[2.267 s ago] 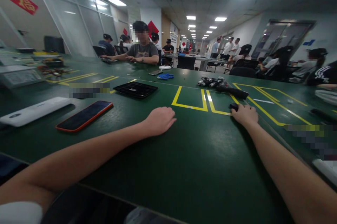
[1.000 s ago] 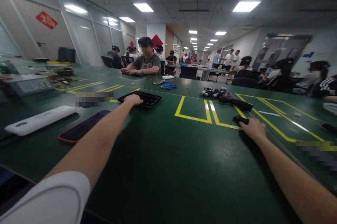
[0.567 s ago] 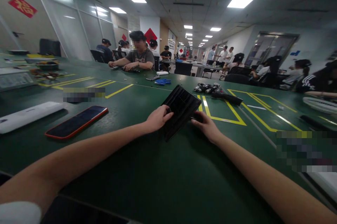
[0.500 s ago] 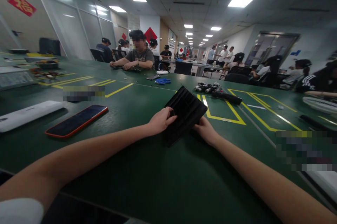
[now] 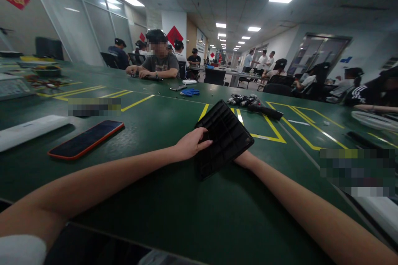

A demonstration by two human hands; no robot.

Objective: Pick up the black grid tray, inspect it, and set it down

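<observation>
Since it fills most of the view, start with the green bench [image 5: 186,215], which has stuff scattered left, right and far. Next biggest is the black panel [image 5: 224,138], tilted up over the near middle, gridded face showing. I can't tell if its low corner touches down. Looks like light, stiff plastic to me, maybe a bit slick, and the thin ribs could snap if you squeeze them, so I'd pinch it by the rim on opposite sides. Off left there's a long white device [image 5: 34,130], then a phone [image 5: 86,139] in an orange case. Left hand [image 5: 193,144] is gripping the panel's left side, thumb on the grid. Right hand [image 5: 245,159] is mostly behind the panel, so no clue what its fingers are doing. Smallest: a crumpled blue glove [image 5: 189,92], far middle.
</observation>
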